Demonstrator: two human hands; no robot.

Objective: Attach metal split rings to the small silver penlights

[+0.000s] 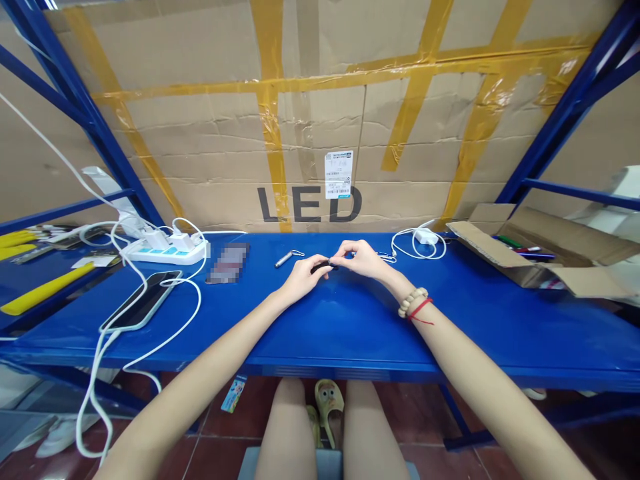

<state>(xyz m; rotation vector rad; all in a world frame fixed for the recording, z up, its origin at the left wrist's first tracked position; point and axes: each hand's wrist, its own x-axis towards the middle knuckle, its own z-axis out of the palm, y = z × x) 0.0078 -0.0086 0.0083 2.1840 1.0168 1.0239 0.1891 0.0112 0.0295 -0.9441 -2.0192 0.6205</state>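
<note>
My left hand [303, 277] and my right hand [361, 259] meet above the middle of the blue shelf table [350, 320]. Both pinch a small black pen-like stick [324, 267], the left at its near end, the right at its far end. My right wrist carries a bead bracelet and a red string [416, 305]. A small silver pen-shaped piece with a wire loop [286, 258] lies just behind my left hand.
A phone [143, 300] on a white cable lies at the left, near a white power strip [165, 250] with plugs. A white charger with coiled cable [423, 239] sits behind my right hand. An open cardboard box [540, 257] with pens stands at the right. A cardboard wall marked LED backs the table.
</note>
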